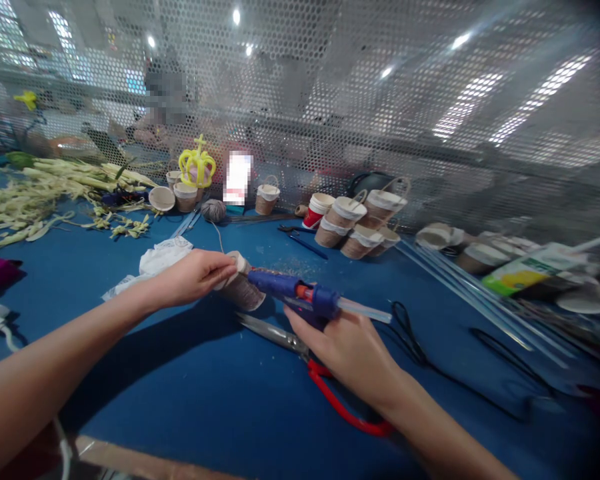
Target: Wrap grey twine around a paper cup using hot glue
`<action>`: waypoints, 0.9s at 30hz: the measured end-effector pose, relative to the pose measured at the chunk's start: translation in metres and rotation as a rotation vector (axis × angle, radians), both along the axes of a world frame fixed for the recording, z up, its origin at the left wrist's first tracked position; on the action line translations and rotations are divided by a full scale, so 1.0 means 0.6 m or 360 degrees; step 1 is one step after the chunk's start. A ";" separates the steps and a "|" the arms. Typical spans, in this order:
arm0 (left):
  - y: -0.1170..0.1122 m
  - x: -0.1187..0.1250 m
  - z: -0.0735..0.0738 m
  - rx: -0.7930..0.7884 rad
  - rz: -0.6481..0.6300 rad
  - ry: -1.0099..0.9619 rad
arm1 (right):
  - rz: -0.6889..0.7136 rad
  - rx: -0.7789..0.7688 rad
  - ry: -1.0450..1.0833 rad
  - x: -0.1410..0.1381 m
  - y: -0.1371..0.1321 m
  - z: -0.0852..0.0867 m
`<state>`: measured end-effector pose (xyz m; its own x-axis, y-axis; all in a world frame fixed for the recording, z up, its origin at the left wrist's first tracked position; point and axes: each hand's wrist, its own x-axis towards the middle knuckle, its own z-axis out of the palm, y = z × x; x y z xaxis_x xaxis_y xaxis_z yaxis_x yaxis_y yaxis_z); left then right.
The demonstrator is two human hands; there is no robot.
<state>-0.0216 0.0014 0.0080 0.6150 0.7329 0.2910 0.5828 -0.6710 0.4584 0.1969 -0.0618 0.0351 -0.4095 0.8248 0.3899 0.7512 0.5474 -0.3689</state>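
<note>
My left hand [205, 275] pinches the rim of a small twine-wrapped paper cup [244, 293], which lies tilted over the blue table. In my right hand [347, 343] is a blue hot glue gun [290, 288], its fingers wrapped round the handle. A clear glue stick [367, 310] pokes out of the gun's back end. The nozzle points at the cup's upper edge; whether it touches is too small to tell. From a grey ball of yarn [213, 211] a strand runs to the cup. Scissors [325, 383] with red handles lie under my right hand.
Wrapped cups with handles [347, 212] stand at the back right beside pliers [303, 241]. Long glue sticks [470, 293] and a black cord [445, 373] lie to the right. Crumpled white tissue [165, 257] and dried husks [45, 193] are leftward. A perforated metal screen [290, 80] closes the back.
</note>
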 end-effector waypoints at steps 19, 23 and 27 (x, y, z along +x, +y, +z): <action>0.002 0.004 -0.002 -0.0038 -0.0008 -0.0036 | -0.0031 -0.0094 0.0069 0.003 0.002 -0.016; 0.002 0.003 -0.003 -0.0070 -0.0007 -0.0048 | -0.0007 -0.0041 0.0087 0.005 0.003 0.000; 0.000 0.003 -0.002 -0.0057 -0.0009 -0.0048 | -0.0021 0.0012 0.0102 0.004 0.003 0.007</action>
<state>-0.0197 0.0013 0.0067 0.6105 0.7397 0.2831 0.5645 -0.6571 0.4996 0.1991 -0.0600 0.0395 -0.3726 0.8269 0.4212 0.7332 0.5405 -0.4126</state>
